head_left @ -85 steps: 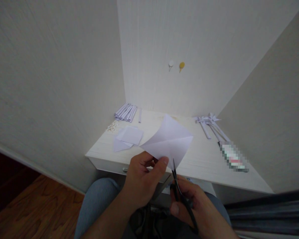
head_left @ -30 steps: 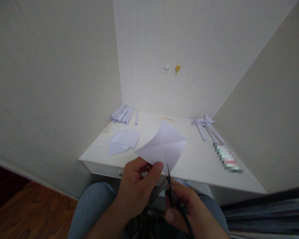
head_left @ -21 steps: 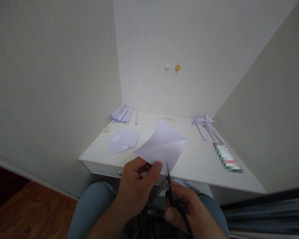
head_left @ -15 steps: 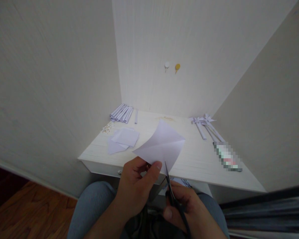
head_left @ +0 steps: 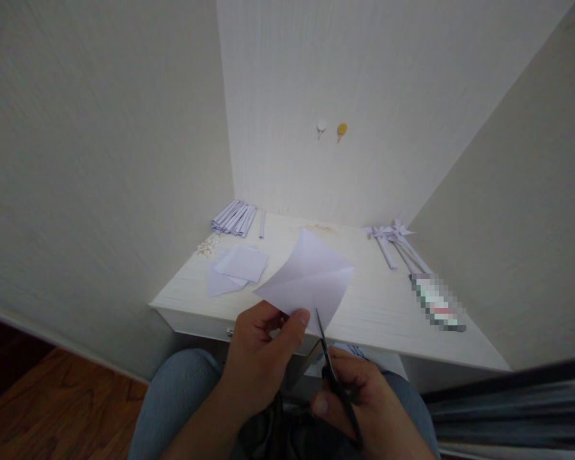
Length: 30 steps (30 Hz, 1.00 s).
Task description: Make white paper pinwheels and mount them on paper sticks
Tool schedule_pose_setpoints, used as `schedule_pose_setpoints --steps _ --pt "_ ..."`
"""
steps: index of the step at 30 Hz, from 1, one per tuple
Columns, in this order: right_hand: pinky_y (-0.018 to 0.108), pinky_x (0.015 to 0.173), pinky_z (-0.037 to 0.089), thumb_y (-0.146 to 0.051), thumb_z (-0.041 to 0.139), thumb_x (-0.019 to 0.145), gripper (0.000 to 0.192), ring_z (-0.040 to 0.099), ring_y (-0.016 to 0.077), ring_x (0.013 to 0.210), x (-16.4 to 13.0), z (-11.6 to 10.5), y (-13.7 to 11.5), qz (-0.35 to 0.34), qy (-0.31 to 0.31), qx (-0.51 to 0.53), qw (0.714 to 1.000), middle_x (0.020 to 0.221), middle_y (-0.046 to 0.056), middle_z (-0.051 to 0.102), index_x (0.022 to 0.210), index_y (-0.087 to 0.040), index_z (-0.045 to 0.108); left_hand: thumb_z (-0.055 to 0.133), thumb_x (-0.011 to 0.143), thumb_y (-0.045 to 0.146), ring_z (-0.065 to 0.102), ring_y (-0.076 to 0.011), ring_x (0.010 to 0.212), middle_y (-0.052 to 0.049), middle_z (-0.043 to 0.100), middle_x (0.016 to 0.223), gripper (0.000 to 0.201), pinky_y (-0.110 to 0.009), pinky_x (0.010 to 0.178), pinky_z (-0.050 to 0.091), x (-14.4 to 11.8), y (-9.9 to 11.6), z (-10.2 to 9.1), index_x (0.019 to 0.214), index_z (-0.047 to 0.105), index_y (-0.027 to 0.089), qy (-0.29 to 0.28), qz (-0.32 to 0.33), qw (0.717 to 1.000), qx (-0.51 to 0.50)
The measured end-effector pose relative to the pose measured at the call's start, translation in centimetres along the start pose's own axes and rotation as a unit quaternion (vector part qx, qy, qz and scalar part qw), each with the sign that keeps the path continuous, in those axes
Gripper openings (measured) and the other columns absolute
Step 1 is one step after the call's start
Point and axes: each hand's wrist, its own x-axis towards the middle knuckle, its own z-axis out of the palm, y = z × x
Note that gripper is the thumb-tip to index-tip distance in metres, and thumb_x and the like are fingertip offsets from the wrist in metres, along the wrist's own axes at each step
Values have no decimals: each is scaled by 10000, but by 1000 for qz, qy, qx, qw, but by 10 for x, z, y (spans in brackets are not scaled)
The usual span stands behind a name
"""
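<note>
Little has shifted since earlier: paper [head_left: 311,281] is kept pinched at its lower corner by left hand [head_left: 263,358], above table [head_left: 388,306]; scissors [head_left: 333,377] are gripped by right hand [head_left: 364,409], blade tip touching paper's bottom edge.

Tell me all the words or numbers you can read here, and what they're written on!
None can be read.
The flat pack on the right of the desk is blurred out; any print on it cannot be made out.
The paper sheet, the scissors and the paper squares show no writing.
</note>
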Motion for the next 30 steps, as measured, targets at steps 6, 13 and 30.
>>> schedule_pose_setpoints --steps 6,13,30 --pt "276 716 401 -444 808 771 297 504 183 790 1 -1 1 8 0 12 1000 822 15 596 769 -164 712 700 859 315 512 -102 550 33 606 565 255 -196 534 423 1 -1 0 652 664 170 -9 -2 1000 -14" --pt "263 651 360 -413 796 774 273 442 154 710 1 0 -4 18 4 -13 1000 745 -10 531 738 -168 682 687 870 323 485 -104 540 29 597 569 230 -203 515 404 0 1 0 704 692 163 -10 -17 1000 -11" --pt "261 675 403 -531 813 763 403 467 168 753 1 3 -10 22 -9 28 999 789 7 561 794 -162 653 658 885 320 486 -112 560 24 583 584 271 -215 528 392 -5 -4 -3 659 678 173 -51 -6 998 46"
